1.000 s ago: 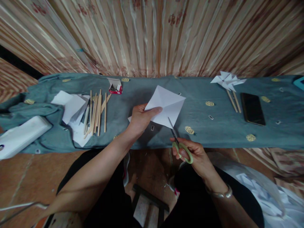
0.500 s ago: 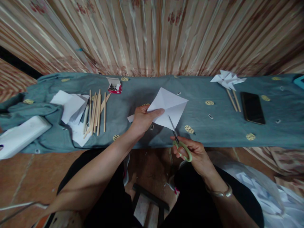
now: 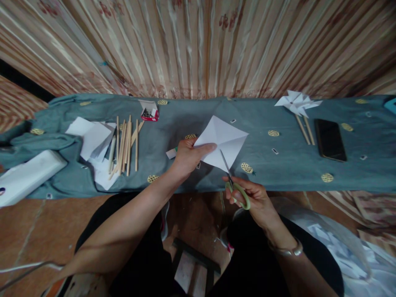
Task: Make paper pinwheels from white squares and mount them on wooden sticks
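A square sheet of white paper [image 3: 227, 134], creased across its middle, is pinched at its left side by my left hand [image 3: 188, 156], thumb on top. My right hand [image 3: 247, 196] has its fingers in the handles of green-handled scissors [image 3: 236, 192]. The scissors' blades lie over the paper's lower corner and point toward its centre; I cannot tell how far any cut runs. Partly hidden behind my left hand, a small white and green object [image 3: 171, 154] rests on the cloth.
Several wooden sticks [image 3: 128, 146] and white paper sheets [image 3: 93, 138] lie left, near an open red box of small metal pieces [image 3: 149, 114]. Paper pinwheels [image 3: 297, 103] on sticks and a black phone [image 3: 330, 140] lie right. A plastic bag [image 3: 340, 251] stands below.
My left hand and the paper have shifted slightly right, showing more of the small white and green object. The scissors stay at the paper's lower corner.
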### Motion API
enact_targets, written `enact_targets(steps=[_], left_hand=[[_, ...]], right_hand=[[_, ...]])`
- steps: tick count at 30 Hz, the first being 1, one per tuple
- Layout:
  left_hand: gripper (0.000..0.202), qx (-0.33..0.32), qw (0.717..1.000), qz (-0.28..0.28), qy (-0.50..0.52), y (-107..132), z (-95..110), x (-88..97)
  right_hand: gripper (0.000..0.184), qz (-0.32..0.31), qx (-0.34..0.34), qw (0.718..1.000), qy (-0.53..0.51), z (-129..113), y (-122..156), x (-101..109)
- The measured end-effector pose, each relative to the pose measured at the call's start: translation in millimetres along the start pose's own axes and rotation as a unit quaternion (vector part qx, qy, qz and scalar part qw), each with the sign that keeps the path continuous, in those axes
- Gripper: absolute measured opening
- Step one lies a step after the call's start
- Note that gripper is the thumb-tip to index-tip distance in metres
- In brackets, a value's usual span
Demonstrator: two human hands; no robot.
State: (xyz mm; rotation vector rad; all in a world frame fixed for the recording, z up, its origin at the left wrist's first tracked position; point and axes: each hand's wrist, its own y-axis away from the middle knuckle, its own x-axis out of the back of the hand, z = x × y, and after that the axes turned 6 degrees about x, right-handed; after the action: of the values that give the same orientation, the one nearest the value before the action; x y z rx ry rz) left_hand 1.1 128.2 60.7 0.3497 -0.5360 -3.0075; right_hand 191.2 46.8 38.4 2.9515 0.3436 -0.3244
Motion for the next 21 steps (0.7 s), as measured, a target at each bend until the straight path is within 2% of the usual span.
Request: enact_targets(steps=[4,21], left_hand=[[0.02,0.003,1.0,0.002,0.003,-0.6,0.5,0.0],[0.023,0.006,1.0,-0.011,0.015,-0.4,-2.2,-1.9]], right_hand=[[0.035,-0.007,-0.002,1.0,0.02,-1.0,0.4,-0.4],[0.033,0.005,-0.011,1.0,-0.013,-2.2,-0.5,-2.0]])
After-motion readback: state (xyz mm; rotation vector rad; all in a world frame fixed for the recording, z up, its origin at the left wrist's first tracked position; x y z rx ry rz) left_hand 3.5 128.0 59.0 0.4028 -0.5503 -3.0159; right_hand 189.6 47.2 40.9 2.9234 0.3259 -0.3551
